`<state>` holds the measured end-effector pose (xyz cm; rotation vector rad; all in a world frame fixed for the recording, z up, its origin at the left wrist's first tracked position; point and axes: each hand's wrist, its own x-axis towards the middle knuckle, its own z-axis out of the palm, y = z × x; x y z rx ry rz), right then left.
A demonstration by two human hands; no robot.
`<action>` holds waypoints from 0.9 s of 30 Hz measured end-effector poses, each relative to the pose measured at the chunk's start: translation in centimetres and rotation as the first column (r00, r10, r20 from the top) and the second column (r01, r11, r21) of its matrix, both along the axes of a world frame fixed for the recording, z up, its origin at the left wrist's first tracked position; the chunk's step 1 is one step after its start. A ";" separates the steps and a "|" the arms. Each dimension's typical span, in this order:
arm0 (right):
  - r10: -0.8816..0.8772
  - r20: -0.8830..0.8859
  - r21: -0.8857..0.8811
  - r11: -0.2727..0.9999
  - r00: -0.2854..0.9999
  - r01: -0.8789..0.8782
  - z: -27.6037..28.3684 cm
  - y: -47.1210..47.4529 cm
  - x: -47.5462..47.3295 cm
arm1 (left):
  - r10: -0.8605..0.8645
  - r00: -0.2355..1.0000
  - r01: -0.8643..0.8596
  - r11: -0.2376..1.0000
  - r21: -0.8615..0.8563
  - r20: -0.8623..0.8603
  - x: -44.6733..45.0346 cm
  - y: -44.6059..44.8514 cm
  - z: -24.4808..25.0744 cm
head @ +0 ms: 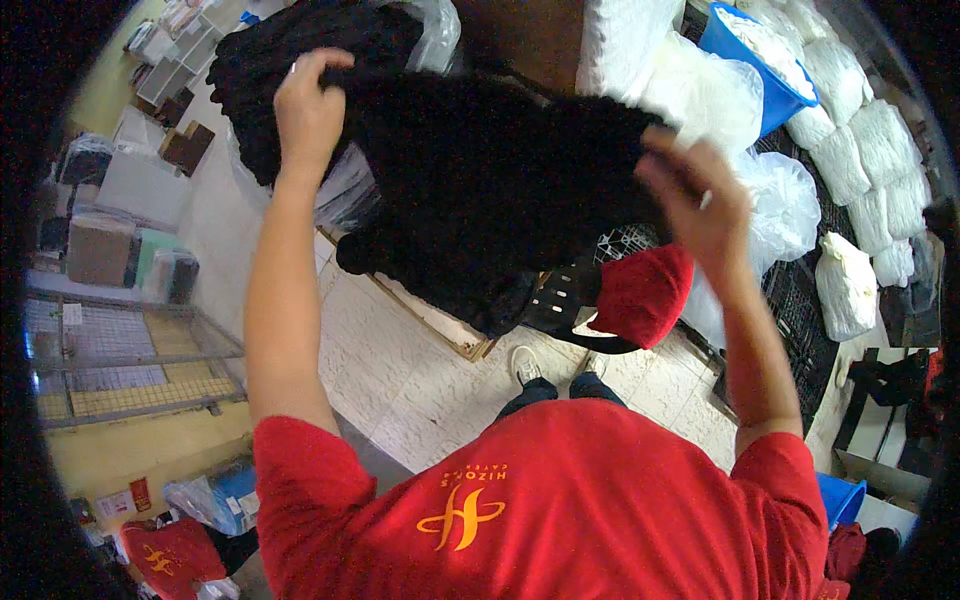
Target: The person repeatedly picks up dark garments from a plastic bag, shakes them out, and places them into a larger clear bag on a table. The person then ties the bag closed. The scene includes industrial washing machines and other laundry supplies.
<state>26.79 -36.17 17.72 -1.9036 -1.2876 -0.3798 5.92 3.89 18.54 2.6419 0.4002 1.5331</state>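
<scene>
A large piece of black cloth (495, 172) spreads in front of me between my two hands. My left hand (311, 94) is at its upper left, fingers curled on black fabric; the fingertips merge with the dark cloth. At the cloth's right end is my right hand (694, 180), blurred, with its fingers bent around or against the edge; a firm hold cannot be made out. Behind my left hand lies more bunched black cloth (255, 90) with clear plastic (437, 34) beside it. Below the cloth's right part are a black plastic crate (559, 296) and a red cloth (645, 292).
White wrapped bundles (859, 150) are stacked on black pallets (795, 300) at right, near a blue tub (780, 101) of white cloth and clear plastic bags (780, 202). A wooden-edged board (427, 315) lies low ahead. Another person in red (172, 551) is at lower left.
</scene>
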 end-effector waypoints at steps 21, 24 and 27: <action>0.322 -0.281 -0.282 0.873 0.904 -0.398 -5.1 -0.9 -7.3 | 0.211 0.951 -0.208 0.977 0.038 -0.227 -7.2 0.7 -5.0; 0.436 -0.382 -0.297 0.777 0.815 -0.555 -14.0 0.7 -11.8 | 0.180 0.864 -0.190 0.981 0.026 -0.469 -10.4 -0.3 -9.9; 0.485 -0.319 -0.529 0.622 0.815 -0.577 -20.4 1.8 -15.2 | 0.080 0.712 -0.188 0.979 -0.079 -0.697 -12.9 -3.0 -15.8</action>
